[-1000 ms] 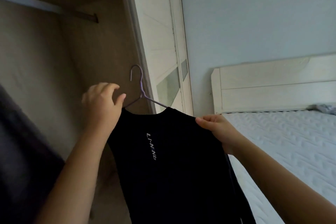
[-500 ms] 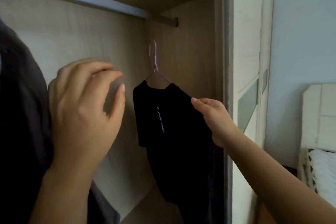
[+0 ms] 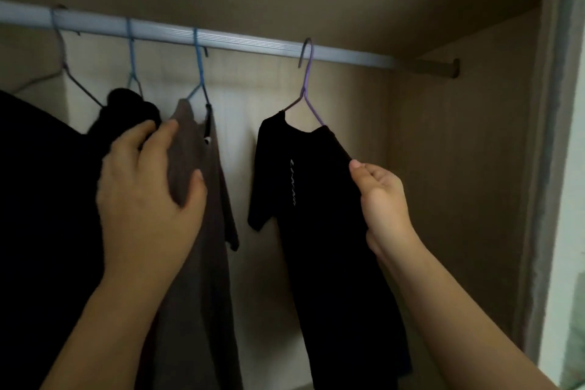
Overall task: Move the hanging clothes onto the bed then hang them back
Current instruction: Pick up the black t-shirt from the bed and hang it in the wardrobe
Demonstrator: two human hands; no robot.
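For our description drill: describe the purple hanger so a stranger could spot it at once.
Follow the wardrobe's pale rail rightward. The last hanger there carries a black T-shirt with white lettering. It alone is purple; the neighbours are blue or grey.

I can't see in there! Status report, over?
Right hand pinching black shirt shoulder. Purple hanger hooked over rail. Left hand on grey shirt alongside.

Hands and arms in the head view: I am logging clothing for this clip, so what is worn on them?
Nothing visible. The left hand and right hand wear no gloves, rings or watch, and the left forearm and right forearm are unsleeved down to the frame's bottom edge.
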